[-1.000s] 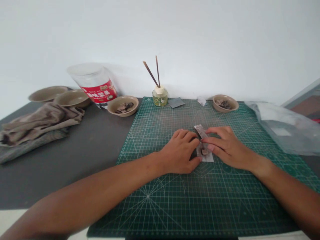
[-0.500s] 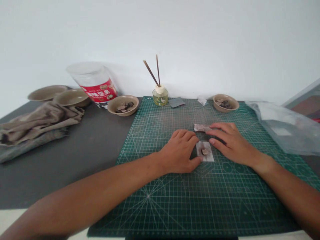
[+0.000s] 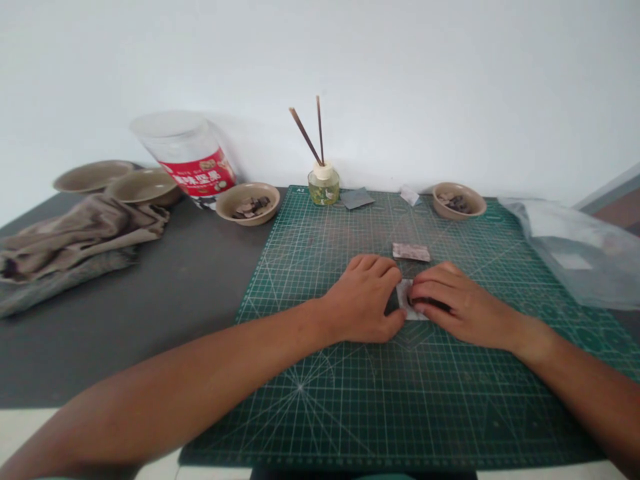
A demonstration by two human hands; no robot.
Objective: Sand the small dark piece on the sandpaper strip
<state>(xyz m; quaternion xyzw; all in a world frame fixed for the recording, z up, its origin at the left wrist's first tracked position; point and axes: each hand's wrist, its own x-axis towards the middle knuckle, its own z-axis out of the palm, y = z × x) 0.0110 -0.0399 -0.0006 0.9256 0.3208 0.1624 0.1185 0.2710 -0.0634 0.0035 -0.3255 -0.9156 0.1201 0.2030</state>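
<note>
A small white square sheet (image 3: 404, 293) with a dark smudge lies on the green cutting mat (image 3: 360, 400). My left hand (image 3: 370, 300) rests at its left edge, thumb and fingers apart, with nothing between them. Over the sheet's right part is my right hand (image 3: 455, 303), its fingertips pinched together at the small piece there, which they mostly hide. Just behind the hands sits a mottled greyish-pink block (image 3: 411, 251), touched by neither hand.
Bowls of small chips stand at the back left (image 3: 273, 208) and back right (image 3: 481, 208). Nearby are a reed diffuser (image 3: 323, 190), grey sandpaper (image 3: 357, 198), a clear jar (image 3: 195, 163), brown cloth (image 3: 85, 233) and a plastic bag (image 3: 585, 253).
My right hand has left the mottled block and come nearer, closing its fingers over the small piece on the white sheet. My left hand has stayed at the sheet's edge.
</note>
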